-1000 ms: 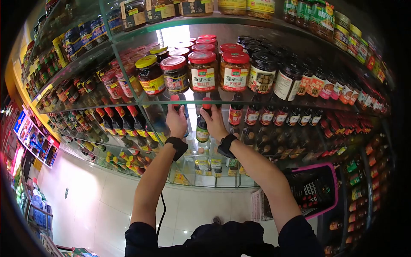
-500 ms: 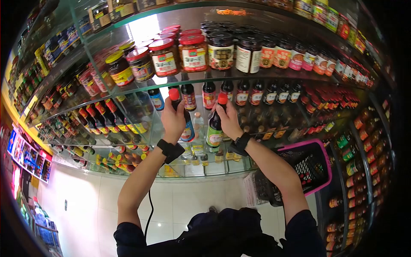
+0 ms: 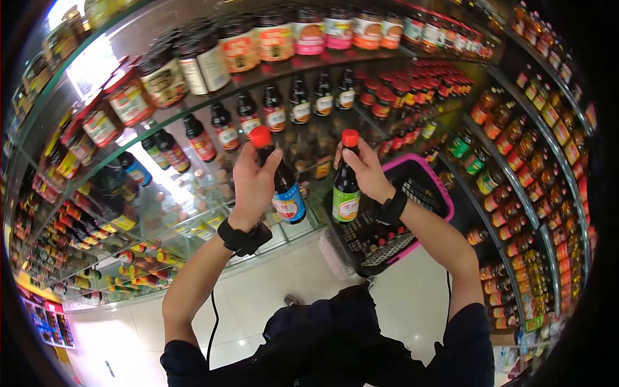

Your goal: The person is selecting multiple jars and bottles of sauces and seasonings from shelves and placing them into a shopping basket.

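My left hand is closed around the upper part of a dark sauce bottle with a red cap and a blue label. A second dark, red-capped sauce bottle, this one with a green label, is gripped near its neck by my right hand. Both bottles are roughly upright, side by side and apart, in front of the glass shelves. Just beyond and below the right hand is a black basket with a pink rim, holding several small items I cannot make out.
Dark bottles line a glass shelf ahead, below a shelf of labelled jars. At right, a rack carries rows of bottles with amber contents. Pale floor tiles lie below, with a shoe on them.
The view has swung to the right, bringing the basket and right-hand rack closer to the middle. Both bottles have come away from the shelf, still held, and are farther apart.
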A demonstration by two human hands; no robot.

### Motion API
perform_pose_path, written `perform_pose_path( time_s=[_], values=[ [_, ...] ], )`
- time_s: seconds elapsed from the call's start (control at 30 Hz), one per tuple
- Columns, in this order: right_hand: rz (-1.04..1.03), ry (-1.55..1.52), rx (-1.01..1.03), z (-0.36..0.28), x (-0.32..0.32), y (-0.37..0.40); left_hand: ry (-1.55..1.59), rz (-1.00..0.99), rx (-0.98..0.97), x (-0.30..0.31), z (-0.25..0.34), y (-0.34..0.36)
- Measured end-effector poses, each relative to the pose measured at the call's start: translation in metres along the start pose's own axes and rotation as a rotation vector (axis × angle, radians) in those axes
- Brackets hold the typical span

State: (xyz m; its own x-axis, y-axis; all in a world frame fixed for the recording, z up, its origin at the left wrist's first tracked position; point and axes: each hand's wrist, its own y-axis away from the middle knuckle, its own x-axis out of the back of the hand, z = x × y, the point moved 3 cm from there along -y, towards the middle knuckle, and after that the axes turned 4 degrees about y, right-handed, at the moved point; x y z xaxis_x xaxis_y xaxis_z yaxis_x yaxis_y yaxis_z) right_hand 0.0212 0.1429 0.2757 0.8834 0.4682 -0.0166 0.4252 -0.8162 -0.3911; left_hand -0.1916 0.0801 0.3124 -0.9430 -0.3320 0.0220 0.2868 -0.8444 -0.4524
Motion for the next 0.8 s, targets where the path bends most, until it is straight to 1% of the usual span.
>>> perform_pose_path(
  time_s=[0.03,0.07,0.13,0.17,0.23,0.27,0.33,0.37,0.4,0.43,0.47,0.5,0.53,0.57,0.6,0.67,0.73,0.8],
  values=[
    [0.051,0.115,0.038,0.006,0.026,0.005,0.038,-0.033,-0.003,-0.022,-0.004,0.003],
    [0.018,0.197,0.026,0.013,0.053,0.007,0.037,-0.039,0.003,-0.041,-0.010,0.005],
    [0.075,0.301,-0.006,0.032,0.101,0.018,0.122,-0.088,0.022,-0.083,-0.026,0.012],
    [0.072,0.302,-0.010,0.044,0.123,0.023,0.112,-0.073,0.068,-0.105,-0.035,0.016],
    [0.117,0.519,-0.029,0.066,0.169,0.035,0.079,-0.080,0.083,-0.145,-0.067,0.018],
    [0.111,0.515,-0.042,0.069,0.186,0.041,0.042,-0.090,0.102,-0.166,-0.077,0.021],
    [0.056,0.729,-0.091,0.075,0.221,0.049,-0.013,-0.064,0.127,-0.208,-0.093,0.028],
    [0.028,0.817,-0.123,0.100,0.243,0.053,-0.064,-0.046,0.148,-0.227,-0.106,0.031],
    [0.019,0.863,-0.054,0.109,0.256,0.056,-0.115,-0.029,0.169,-0.245,-0.122,0.035],
    [-0.025,0.898,-0.021,0.120,0.268,0.057,-0.059,-0.007,0.175,-0.262,-0.149,0.039],
    [-0.069,0.928,0.007,0.132,0.278,0.059,-0.068,-0.013,0.190,-0.277,-0.168,0.046],
    [-0.118,0.864,0.029,0.144,0.286,0.059,-0.124,0.024,0.212,-0.289,-0.184,0.052],
    [-0.117,0.852,0.016,0.157,0.294,0.061,-0.180,0.061,0.233,-0.298,-0.198,0.059],
    [-0.150,0.872,-0.004,0.173,0.302,0.061,-0.130,0.088,0.205,-0.311,-0.205,0.063],
    [-0.184,0.892,-0.023,0.187,0.307,0.062,-0.256,0.078,0.259,-0.318,-0.212,0.068],
    [-0.179,0.823,-0.013,0.219,0.314,0.069,-0.412,0.054,0.319,-0.332,-0.228,0.074],
    [-0.342,0.775,-0.186,0.266,0.318,0.080,-0.445,0.041,0.370,-0.343,-0.251,0.075],
    [-0.367,0.742,-0.207,0.305,0.322,0.092,-0.478,0.027,0.427,-0.349,-0.280,0.080]
  ],
)
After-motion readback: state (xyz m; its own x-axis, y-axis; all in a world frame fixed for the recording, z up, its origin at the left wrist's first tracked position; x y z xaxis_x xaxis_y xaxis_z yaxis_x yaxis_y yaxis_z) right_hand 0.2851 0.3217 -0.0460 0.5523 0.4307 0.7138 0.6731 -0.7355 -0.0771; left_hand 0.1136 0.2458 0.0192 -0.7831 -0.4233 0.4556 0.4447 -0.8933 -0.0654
